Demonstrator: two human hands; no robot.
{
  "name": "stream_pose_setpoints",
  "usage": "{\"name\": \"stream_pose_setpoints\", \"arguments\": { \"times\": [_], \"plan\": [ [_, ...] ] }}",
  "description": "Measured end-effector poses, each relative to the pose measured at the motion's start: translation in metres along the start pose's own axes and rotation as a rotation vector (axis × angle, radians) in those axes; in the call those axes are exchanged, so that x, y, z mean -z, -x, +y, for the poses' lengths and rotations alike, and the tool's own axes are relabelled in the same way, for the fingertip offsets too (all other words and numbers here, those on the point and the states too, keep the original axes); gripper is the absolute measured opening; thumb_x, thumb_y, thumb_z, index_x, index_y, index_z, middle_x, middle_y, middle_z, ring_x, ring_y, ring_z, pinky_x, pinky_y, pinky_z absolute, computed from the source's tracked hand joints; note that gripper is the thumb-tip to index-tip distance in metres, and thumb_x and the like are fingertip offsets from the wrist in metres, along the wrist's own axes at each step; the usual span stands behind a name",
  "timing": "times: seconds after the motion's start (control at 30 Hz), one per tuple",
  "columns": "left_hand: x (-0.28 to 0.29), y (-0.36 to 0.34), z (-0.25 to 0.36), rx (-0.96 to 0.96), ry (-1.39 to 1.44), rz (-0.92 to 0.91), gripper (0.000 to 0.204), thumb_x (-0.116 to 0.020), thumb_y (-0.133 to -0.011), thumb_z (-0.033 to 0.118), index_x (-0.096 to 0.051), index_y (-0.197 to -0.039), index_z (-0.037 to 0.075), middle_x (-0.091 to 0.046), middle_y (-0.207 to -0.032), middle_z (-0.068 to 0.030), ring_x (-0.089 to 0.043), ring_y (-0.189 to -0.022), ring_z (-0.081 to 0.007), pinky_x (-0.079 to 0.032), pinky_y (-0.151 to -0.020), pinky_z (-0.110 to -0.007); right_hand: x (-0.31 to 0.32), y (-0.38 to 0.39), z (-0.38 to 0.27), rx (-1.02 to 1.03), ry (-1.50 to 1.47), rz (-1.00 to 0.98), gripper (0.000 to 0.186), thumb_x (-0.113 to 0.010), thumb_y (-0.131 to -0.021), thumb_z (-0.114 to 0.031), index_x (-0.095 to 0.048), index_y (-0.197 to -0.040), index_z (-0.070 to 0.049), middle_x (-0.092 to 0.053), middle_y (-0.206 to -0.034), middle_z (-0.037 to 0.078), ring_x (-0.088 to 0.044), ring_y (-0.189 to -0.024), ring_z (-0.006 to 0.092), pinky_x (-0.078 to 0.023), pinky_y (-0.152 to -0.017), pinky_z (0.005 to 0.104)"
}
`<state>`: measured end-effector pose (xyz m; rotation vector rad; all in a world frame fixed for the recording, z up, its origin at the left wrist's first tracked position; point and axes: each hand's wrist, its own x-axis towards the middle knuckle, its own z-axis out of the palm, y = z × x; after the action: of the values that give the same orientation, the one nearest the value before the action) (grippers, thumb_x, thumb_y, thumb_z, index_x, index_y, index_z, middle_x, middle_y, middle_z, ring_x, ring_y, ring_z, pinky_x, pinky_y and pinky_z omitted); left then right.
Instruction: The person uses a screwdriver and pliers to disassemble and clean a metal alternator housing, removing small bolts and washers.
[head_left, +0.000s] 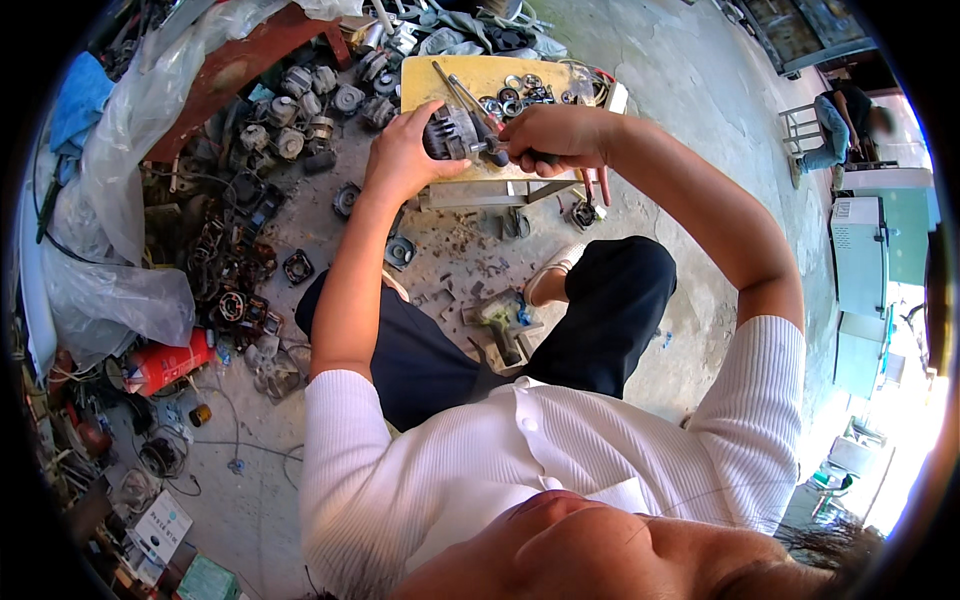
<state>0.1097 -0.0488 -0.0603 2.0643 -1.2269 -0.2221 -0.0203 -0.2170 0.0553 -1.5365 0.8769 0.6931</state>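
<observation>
Hand, left: gripped metal motor part over near edge of counter. Hand, right: closed around dark-handled tool, above that edge, farther right. Bracing the part against the counter seemed steadiest.

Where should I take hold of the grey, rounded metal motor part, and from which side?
Probably best: grip the grey, rounded metal motor part by its broad body, from the left, where the left hand spans it; its narrower end points right, toward the right hand, which crowds that side.
</observation>
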Motion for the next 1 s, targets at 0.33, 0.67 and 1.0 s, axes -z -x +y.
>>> {"name": "stream_pose_setpoints", "arguments": {
  "times": [0.33,0.67,1.0],
  "plan": [
    [-0.01,0.001,-0.006,-0.11,-0.047,0.13,0.086,-0.089,-0.06,0.041,-0.057,-0.136,0.013,-0.067,-0.119,-0.0144,-0.066,-0.105,-0.0294,-0.054,-0.088,-0.037,-0.048,-0.02,0.095,0.697,0.518,0.539,0.048,-0.049,-0.094,-0.007,-0.046,-0.141,0.001,-0.062,-0.078,0.015,-0.062,-0.067,0.0282,-0.05,-0.065,0.0389],
    [-0.005,0.0,-0.002,-0.069,-0.016,0.072,0.085,-0.088,-0.063,0.039,-0.056,-0.137,0.012,-0.066,-0.12,-0.0152,-0.065,-0.107,-0.0316,-0.052,-0.092,-0.039,-0.1,-0.091,0.16,1.037,0.275,0.838,0.066,-0.052,-0.096,-0.001,-0.023,-0.155,-0.007,-0.054,-0.1,0.022,-0.058,-0.083,0.0371,-0.05,-0.076,0.0403],
    [-0.004,0.002,-0.004,-0.039,-0.037,0.049,0.089,-0.089,-0.063,0.042,-0.053,-0.14,0.015,-0.063,-0.125,-0.0139,-0.064,-0.11,-0.0305,-0.051,-0.093,-0.04,-0.058,-0.026,0.117,0.57,-0.137,0.364,0.051,-0.052,-0.098,-0.014,-0.042,-0.147,-0.005,-0.059,-0.083,0.005,-0.053,-0.063,0.0109,-0.046,-0.06,0.0278]
  ]
}}
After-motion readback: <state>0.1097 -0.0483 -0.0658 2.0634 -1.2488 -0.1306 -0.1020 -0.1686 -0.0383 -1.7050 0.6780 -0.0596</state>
